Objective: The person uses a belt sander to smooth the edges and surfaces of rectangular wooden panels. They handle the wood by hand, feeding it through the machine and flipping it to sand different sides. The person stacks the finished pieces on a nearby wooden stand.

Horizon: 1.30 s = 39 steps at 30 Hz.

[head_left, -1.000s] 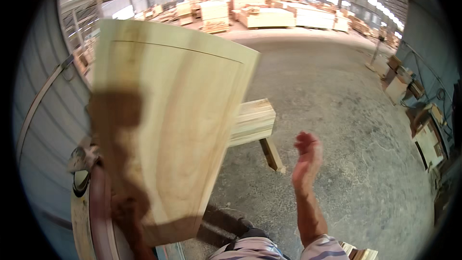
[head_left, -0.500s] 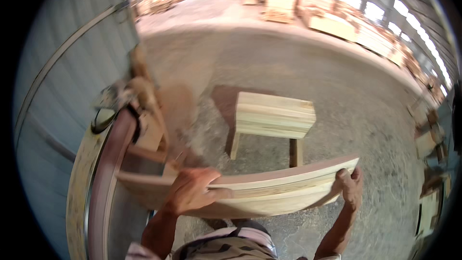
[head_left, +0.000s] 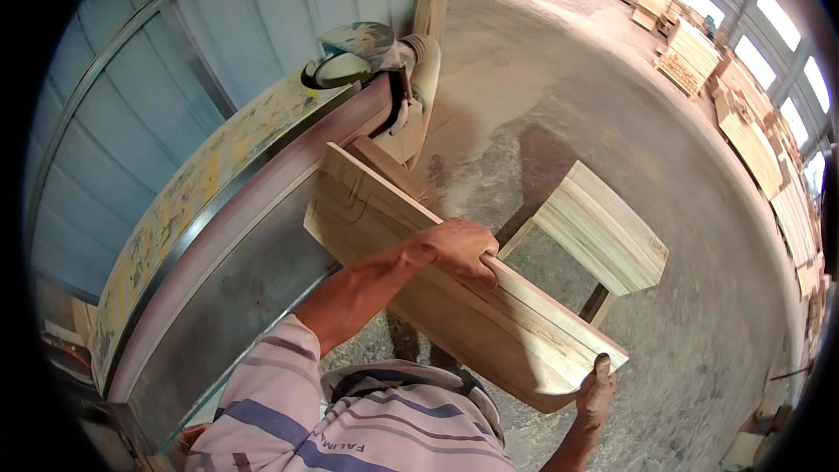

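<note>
A pale wooden panel, glued up from several strips, is held tilted in front of my body. My left hand grips its upper long edge near the middle, fingers wrapped over it. At the lower right end my right hand holds the corner, thumb on the upper edge. The panel's far left end lies beside a long sanding machine with a reddish-brown belt; whether they touch, I cannot tell.
A second wooden panel rests on a low wooden stand to the right. Behind the machine rises a blue-grey corrugated wall. A ribbed hose sits at the machine's far end. Stacked timber lines the far right.
The held panel has turned from roughly level to a steep slant, its left end farther away and its right end nearer. The view has swung left, showing more of the machine.
</note>
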Each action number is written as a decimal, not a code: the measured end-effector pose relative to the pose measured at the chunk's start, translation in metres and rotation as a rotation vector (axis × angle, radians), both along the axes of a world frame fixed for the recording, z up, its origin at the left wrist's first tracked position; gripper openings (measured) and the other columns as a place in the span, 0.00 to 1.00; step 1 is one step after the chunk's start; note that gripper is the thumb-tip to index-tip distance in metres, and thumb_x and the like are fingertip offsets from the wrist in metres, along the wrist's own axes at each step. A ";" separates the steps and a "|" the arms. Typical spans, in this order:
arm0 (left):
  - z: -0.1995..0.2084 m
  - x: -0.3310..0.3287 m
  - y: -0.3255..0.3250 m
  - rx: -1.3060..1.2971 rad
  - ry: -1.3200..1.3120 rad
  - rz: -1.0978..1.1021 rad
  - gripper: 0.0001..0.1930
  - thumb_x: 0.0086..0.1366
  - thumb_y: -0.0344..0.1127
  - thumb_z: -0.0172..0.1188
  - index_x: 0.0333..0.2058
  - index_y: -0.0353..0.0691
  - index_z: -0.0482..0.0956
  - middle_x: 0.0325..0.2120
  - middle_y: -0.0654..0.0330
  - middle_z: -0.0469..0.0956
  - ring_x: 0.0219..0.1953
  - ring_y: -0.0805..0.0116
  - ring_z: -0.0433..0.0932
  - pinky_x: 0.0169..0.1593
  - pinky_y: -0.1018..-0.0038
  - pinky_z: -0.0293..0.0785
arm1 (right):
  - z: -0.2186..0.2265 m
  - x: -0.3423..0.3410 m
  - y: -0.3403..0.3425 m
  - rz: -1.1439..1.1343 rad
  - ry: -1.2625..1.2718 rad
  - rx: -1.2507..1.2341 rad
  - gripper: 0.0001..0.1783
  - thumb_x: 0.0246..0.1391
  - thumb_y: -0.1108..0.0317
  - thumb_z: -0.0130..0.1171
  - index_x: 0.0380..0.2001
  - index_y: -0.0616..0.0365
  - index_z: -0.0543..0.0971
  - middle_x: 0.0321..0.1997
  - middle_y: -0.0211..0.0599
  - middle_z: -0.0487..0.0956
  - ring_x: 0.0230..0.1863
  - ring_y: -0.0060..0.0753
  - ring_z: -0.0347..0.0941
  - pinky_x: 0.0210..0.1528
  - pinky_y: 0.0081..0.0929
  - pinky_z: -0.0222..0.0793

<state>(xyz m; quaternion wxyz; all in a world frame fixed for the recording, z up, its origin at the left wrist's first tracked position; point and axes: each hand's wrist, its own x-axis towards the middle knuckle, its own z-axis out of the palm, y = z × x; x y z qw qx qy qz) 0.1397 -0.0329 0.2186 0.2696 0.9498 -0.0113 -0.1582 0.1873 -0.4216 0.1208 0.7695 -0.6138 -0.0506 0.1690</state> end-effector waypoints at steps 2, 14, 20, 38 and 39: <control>-0.012 0.002 0.007 -0.033 -0.005 0.037 0.25 0.42 0.55 0.63 0.28 0.37 0.78 0.26 0.48 0.77 0.35 0.50 0.75 0.39 0.61 0.69 | -0.010 -0.002 0.011 -0.025 0.027 -0.002 0.35 0.49 0.49 0.61 0.47 0.72 0.70 0.49 0.43 0.73 0.52 0.35 0.68 0.57 0.31 0.59; -0.102 -0.095 -0.006 -0.092 -0.738 0.701 0.23 0.51 0.40 0.65 0.44 0.37 0.72 0.43 0.50 0.71 0.46 0.51 0.71 0.50 0.64 0.67 | -0.052 -0.006 0.040 -0.032 0.346 -0.035 0.29 0.55 0.51 0.56 0.48 0.67 0.70 0.46 0.37 0.73 0.47 0.28 0.69 0.51 0.29 0.65; -0.148 -0.180 0.011 -0.269 -0.553 1.432 0.26 0.53 0.45 0.64 0.44 0.32 0.69 0.36 0.52 0.73 0.37 0.62 0.74 0.41 0.68 0.72 | -0.036 -0.015 0.063 0.076 0.427 0.060 0.30 0.55 0.52 0.56 0.51 0.67 0.68 0.51 0.37 0.71 0.52 0.33 0.68 0.55 0.32 0.63; -0.203 -0.139 0.011 -1.450 -0.459 1.787 0.33 0.54 0.50 0.65 0.53 0.37 0.65 0.47 0.58 0.71 0.48 0.64 0.72 0.50 0.63 0.71 | -0.075 -0.006 0.081 0.202 0.471 -0.060 0.37 0.55 0.43 0.49 0.57 0.63 0.63 0.57 0.42 0.67 0.56 0.39 0.65 0.58 0.39 0.61; -0.203 -0.137 0.014 -1.446 -0.441 1.814 0.34 0.53 0.50 0.65 0.53 0.37 0.65 0.47 0.58 0.71 0.48 0.63 0.72 0.50 0.63 0.71 | -0.076 -0.004 0.084 0.197 0.462 -0.058 0.37 0.55 0.42 0.49 0.57 0.63 0.62 0.57 0.42 0.67 0.56 0.40 0.65 0.58 0.39 0.61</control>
